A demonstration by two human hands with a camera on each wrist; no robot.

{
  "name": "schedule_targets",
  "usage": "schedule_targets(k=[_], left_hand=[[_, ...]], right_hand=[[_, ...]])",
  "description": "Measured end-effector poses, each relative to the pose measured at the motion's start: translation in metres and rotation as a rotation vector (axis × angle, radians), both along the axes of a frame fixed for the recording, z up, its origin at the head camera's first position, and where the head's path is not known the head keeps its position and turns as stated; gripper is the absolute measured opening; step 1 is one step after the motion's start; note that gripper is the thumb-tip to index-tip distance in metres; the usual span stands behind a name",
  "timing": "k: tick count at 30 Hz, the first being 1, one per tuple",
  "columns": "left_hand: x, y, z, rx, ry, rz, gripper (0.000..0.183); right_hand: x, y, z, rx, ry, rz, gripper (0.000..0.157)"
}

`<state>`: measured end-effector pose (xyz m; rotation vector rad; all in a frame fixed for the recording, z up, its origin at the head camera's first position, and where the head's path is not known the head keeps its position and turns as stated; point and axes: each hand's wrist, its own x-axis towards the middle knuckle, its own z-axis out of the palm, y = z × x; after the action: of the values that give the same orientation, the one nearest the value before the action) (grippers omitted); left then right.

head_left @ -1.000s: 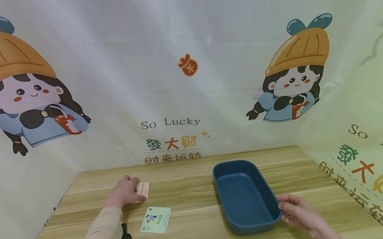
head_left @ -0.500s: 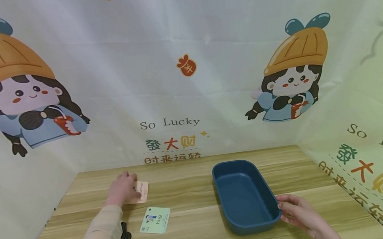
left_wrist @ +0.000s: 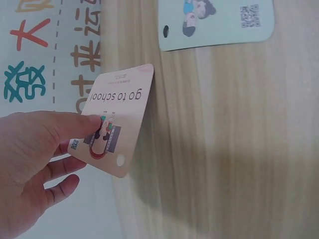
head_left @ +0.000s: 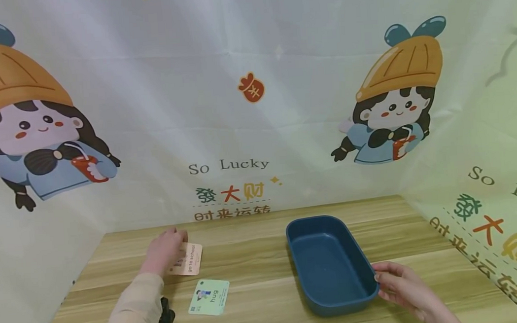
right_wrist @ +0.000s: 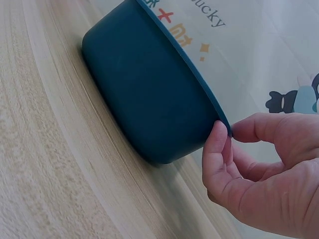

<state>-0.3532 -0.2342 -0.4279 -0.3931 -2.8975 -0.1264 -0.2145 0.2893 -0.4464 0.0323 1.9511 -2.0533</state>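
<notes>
A pink card [left_wrist: 117, 112] printed "go to school" is pinched in my left hand [head_left: 165, 251], the thumb on its printed face and the other fingers behind. In the left wrist view the card tilts up from the wooden table, casting a shadow. Nearer to me a pale green card [head_left: 209, 297] printed "hug" lies flat. My right hand [head_left: 401, 287] pinches the rim of a dark blue rectangular bin [head_left: 329, 268] at its near right corner. The right wrist view shows thumb and fingers on either side of that rim [right_wrist: 199, 82].
Beside the left sleeve is a small black object [head_left: 166, 314]. A patterned cloth [head_left: 221, 134] with cartoon figures hangs behind and at the sides of the wooden table [head_left: 253, 300].
My left hand has gone from reaching over the pink card to pinching it, and the card now shows more of its printing. The right hand stays at the bin's rim.
</notes>
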Motion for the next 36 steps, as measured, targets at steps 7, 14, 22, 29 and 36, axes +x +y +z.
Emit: schedule_targets(k=[7,14,22,29,36], left_hand=[[0.003,0.003,0.009,0.014,-0.017,0.004,0.014],[-0.001,0.000,0.013,0.028,-0.068,0.002,0.010],[0.001,-0.006,0.017,0.047,-0.077,-0.049,0.008],[0.002,-0.004,0.021,0.093,-0.062,-0.054,0.004],[0.001,-0.001,0.023,0.202,-0.140,-0.024,0.004]], right_hand=[[-0.001,0.001,-0.001,-0.015,-0.002,0.012,0.033],[-0.001,0.002,-0.002,-0.030,-0.011,0.016,0.030],[-0.001,0.001,-0.002,-0.025,-0.009,0.011,0.031],[0.000,0.001,-0.001,-0.029,-0.005,0.013,0.033],[0.000,0.000,-0.001,-0.029,0.011,0.009,0.031]])
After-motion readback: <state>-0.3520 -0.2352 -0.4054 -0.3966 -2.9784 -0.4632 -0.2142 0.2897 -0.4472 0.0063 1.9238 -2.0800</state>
